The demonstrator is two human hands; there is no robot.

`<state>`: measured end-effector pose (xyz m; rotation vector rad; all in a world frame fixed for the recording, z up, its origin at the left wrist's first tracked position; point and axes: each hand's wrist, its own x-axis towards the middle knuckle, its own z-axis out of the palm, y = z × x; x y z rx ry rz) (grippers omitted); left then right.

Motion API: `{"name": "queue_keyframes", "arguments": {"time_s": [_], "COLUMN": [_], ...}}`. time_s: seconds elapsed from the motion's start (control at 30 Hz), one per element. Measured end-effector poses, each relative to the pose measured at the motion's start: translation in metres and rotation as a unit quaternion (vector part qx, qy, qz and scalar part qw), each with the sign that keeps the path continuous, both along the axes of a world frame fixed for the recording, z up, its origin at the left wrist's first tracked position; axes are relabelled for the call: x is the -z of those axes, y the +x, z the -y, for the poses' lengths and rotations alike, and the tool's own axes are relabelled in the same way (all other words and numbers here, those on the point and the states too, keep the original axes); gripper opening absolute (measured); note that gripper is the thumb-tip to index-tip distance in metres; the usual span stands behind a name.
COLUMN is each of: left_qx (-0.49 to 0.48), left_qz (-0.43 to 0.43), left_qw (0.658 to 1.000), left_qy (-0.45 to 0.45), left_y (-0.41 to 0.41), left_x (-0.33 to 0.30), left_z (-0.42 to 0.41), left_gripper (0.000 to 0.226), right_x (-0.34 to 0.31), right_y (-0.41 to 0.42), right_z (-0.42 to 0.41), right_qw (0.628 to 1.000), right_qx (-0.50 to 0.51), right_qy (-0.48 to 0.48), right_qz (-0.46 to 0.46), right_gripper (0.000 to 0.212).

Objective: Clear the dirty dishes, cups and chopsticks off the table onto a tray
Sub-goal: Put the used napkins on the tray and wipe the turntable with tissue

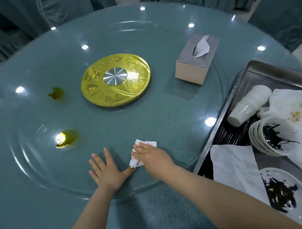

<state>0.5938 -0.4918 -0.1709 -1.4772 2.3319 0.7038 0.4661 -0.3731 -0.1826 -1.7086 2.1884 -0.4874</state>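
Left hand [106, 171] — flat, fingers spread, on the glass turntable [164, 113]. Right hand [151, 158] — pressing a white tissue [140, 150] onto the glass. Right: metal tray [249, 77] holding stacked cups [247, 105], bowls [263, 134], a plate [294, 199]. Beyond: two oily spills [65, 138], gold hub [116, 80], tissue box [196, 59].

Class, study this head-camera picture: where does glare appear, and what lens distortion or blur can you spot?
Head view: ceiling lights glare as white spots across the glass turntable, one hiding part of the nearer yellow spill; the wide lens bows the table edge; the chairs at the top look soft.
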Motion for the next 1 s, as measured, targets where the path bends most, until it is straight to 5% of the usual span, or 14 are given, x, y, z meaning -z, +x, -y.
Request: {"name": "queue_keyframes", "arguments": {"time_s": [0.3,0.53,0.77,1.0], "left_qx": [0.055,0.067,0.009,-0.001], "left_qz": [-0.063,-0.275,-0.235,-0.139], "left_qw": [0.996,0.958,0.963,0.974], "left_qy": [-0.005,-0.055,-0.129,-0.177], "left_y": [-0.007,0.017,0.047,0.057], "left_x": [-0.004,-0.020,-0.012,0.008], "left_z": [-0.036,-0.025,0.038,0.052], "left_gripper": [0.105,0.056,0.058,0.063], "right_x": [-0.009,-0.011,-0.015,-0.020], "right_y": [-0.038,-0.068,-0.094,-0.122], "right_z": [-0.034,-0.060,-0.059,-0.052], "right_qw": [0.998,0.976,0.928,0.910], "right_qx": [0.050,0.215,0.368,0.413], "right_qy": [0.040,0.027,0.040,0.025], "right_qz": [-0.007,0.029,0.044,-0.012], "right_gripper": [0.056,0.046,0.044,0.032]}}
